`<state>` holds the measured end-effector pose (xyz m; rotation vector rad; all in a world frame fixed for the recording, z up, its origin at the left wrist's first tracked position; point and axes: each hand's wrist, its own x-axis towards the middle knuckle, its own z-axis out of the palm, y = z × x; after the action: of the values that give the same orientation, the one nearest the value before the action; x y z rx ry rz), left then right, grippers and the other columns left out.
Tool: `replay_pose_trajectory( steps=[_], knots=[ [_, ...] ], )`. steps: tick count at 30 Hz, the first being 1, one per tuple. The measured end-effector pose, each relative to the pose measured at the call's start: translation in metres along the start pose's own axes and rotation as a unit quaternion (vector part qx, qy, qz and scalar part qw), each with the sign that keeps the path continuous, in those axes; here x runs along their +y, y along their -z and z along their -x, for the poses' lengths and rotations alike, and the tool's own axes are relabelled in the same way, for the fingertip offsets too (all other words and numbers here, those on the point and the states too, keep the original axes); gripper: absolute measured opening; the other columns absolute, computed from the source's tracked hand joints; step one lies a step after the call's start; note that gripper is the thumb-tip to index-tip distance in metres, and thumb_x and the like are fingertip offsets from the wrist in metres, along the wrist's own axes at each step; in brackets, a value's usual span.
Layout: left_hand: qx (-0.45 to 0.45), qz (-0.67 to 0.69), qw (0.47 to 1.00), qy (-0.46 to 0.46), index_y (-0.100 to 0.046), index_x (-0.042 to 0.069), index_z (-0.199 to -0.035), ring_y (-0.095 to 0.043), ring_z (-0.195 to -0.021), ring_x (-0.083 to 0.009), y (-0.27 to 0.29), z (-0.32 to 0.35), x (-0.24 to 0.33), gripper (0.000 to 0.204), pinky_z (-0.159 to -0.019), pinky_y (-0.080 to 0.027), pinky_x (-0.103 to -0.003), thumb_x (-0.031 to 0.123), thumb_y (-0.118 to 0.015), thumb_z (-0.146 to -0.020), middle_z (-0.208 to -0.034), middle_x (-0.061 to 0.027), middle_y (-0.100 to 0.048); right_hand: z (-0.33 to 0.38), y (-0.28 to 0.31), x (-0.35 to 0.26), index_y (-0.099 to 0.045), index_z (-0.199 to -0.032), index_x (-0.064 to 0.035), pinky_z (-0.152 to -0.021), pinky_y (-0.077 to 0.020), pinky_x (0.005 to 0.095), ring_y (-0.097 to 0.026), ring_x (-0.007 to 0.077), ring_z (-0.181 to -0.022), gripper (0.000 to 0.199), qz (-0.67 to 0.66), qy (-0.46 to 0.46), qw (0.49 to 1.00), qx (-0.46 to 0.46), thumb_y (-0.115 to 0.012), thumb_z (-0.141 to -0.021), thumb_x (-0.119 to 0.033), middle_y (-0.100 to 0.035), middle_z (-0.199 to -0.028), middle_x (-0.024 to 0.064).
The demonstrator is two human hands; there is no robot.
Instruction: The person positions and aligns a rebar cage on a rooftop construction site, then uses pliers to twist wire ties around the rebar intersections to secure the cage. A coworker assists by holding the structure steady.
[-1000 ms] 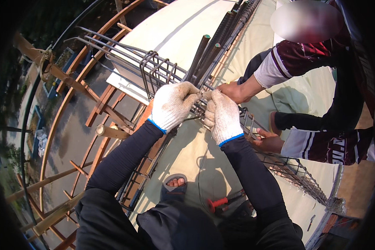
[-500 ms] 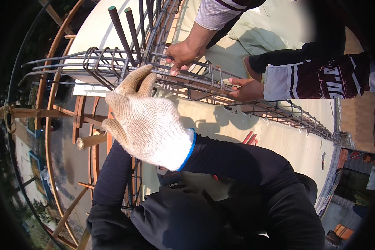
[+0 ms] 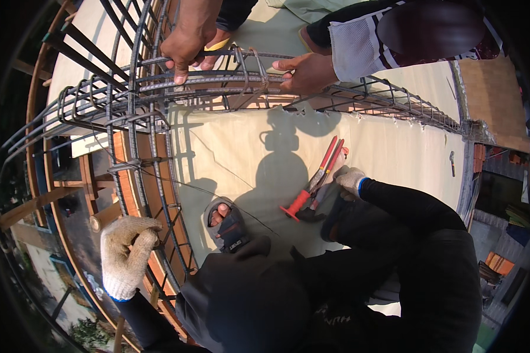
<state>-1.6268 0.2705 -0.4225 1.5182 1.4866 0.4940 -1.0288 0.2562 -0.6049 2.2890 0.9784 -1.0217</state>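
Your left hand [image 3: 126,253], in a pale knit glove, sits at about eight o'clock in the view, curled tight around a vertical bar of the rebar cage [image 3: 153,147], clenched on the steel low down where the cage runs along the curved slab edge. Your right hand [image 3: 348,181], gloved the same way, is out at about three o'clock, resting on the handles of the red-handled cutters [image 3: 315,188]; the fingers wrap the upper end of the tool, though how firmly they close I cannot tell. The cutters lie on the pale concrete slab [image 3: 394,147], their red grips pointing toward one o'clock, jaws toward your knee. Between your hands, at six o'clock, your sandalled foot [image 3: 225,220] stands on the slab just beside the cage. A thin tie wire [image 3: 200,188] stretches from the cage across the slab toward that foot. Farther off, at twelve o'clock, a co-worker's bare hands [image 3: 185,44] grip the horizontal bars where the cage turns, one hand to each side of a stirrup.
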Motion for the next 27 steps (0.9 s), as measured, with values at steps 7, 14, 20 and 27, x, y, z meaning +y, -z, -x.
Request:
replay_pose_trajectory(
  steps=[7, 14, 20, 27],
  knots=[
    [0.184, 0.035, 0.982, 0.003, -0.074, -0.003, -0.124, -0.063, -0.097, -0.015, -0.021, -0.027, -0.025, 0.024, -0.093, -0.052, -0.032, 0.012, -0.072, -0.105, -0.108, -0.0065, -0.072, 0.013, -0.044, -0.016, -0.08, -0.11, -0.0019, -0.084, -0.0601, 0.0389, -0.077, 0.0284, -0.095, 0.032, -0.017, 0.157, 0.986, -0.06, -0.069, -0.095, -0.028, -0.079, -0.1, 0.0162],
    [0.341, -0.121, 0.928, 0.089, -0.058, 0.002, -0.153, -0.063, -0.13, -0.0231, -0.041, -0.071, -0.053, 0.06, -0.114, -0.049, -0.038, 0.026, -0.081, -0.102, -0.143, -0.0158, -0.064, 0.014, 0.0, -0.061, -0.069, -0.123, -0.0074, -0.093, -0.0575, 0.0506, -0.072, 0.044, -0.108, 0.029, -0.04, 0.083, 0.962, 0.257, -0.065, -0.095, -0.007, -0.074, -0.115, 0.0212],
    [0.276, -0.016, 0.951, 0.136, -0.049, -0.004, -0.16, -0.06, -0.136, -0.0255, -0.032, -0.078, -0.075, 0.077, -0.117, -0.046, -0.038, 0.032, -0.083, -0.101, -0.15, -0.02, -0.062, 0.016, 0.04, -0.095, -0.074, -0.108, -0.0119, -0.109, -0.0498, 0.0507, -0.066, 0.0331, -0.118, 0.028, 0.243, 0.602, 0.688, 0.324, -0.073, -0.081, -0.017, -0.072, -0.117, 0.0114],
    [0.284, -0.041, 0.95, 0.121, -0.058, -0.005, -0.149, -0.066, -0.127, -0.0258, -0.034, -0.071, -0.068, 0.076, -0.109, -0.052, -0.039, 0.037, -0.089, -0.094, -0.14, -0.0171, -0.068, 0.025, 0.028, -0.135, -0.083, -0.107, -0.0159, -0.114, -0.0406, 0.0502, -0.066, 0.0282, -0.121, 0.087, 0.676, 0.367, 0.639, 0.018, -0.074, -0.065, -0.092, -0.076, -0.113, 0.0037]
  ],
)
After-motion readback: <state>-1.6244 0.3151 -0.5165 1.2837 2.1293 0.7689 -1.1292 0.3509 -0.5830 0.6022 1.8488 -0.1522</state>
